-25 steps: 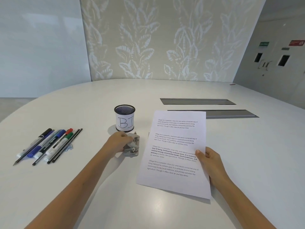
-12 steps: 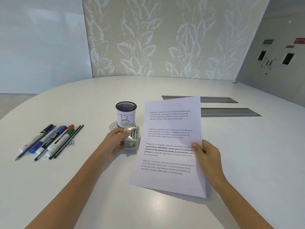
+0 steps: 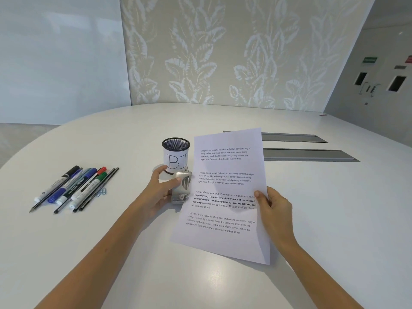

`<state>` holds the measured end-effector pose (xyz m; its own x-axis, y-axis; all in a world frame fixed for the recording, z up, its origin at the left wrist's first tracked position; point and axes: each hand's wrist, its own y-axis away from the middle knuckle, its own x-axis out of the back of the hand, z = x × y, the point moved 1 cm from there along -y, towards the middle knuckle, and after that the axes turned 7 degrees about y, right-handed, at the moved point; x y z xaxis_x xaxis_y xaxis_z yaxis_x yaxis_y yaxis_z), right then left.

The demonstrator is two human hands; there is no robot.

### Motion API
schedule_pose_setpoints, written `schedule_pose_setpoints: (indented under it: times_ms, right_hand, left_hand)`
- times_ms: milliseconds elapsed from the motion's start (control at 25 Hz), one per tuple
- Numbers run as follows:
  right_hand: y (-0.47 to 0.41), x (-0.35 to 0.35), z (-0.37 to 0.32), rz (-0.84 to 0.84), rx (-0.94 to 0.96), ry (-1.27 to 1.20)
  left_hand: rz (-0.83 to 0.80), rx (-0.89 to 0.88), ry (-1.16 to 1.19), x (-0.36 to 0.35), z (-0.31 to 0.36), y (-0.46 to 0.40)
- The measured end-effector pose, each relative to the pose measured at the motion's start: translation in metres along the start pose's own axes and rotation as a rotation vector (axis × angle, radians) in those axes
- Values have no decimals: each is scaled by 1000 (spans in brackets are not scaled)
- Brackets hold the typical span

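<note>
White rounded worktop (image 3: 89, 253) fills a pale room, with a leaf-patterned wall panel (image 3: 223, 52) behind. The left hand (image 3: 159, 192) wraps its fingers round a metal hole punch (image 3: 181, 188), just beside the left edge of a printed sheet (image 3: 227, 197), which the right hand (image 3: 275, 208) pinches at its right edge. Each paragraph begins "Village life is a peaceful, close-knit". A mesh cup (image 3: 176, 156) behind the punch reads "BI".

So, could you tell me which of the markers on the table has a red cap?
The red-capped marker, lying just beside the green-capped marker; the rest of the row is capped black or blue.
</note>
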<state>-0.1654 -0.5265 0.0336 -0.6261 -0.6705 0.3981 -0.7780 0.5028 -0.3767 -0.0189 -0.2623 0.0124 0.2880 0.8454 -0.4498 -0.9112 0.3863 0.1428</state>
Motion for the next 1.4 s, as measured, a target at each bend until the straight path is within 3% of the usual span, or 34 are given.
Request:
schedule_pose_setpoints:
  times_ms: [280, 760, 1400]
  right_hand:
    - [-1, -5, 1, -28, -35, 3]
    - [2, -7, -2, -74, -69, -1]
    - [1, -9, 4, -68, -119, -77]
  left_hand:
    - [17, 15, 2, -3, 2, -4]
    - [-145, 15, 6, -4, 4, 3]
    - [-143, 19, 75, -1, 4, 0]
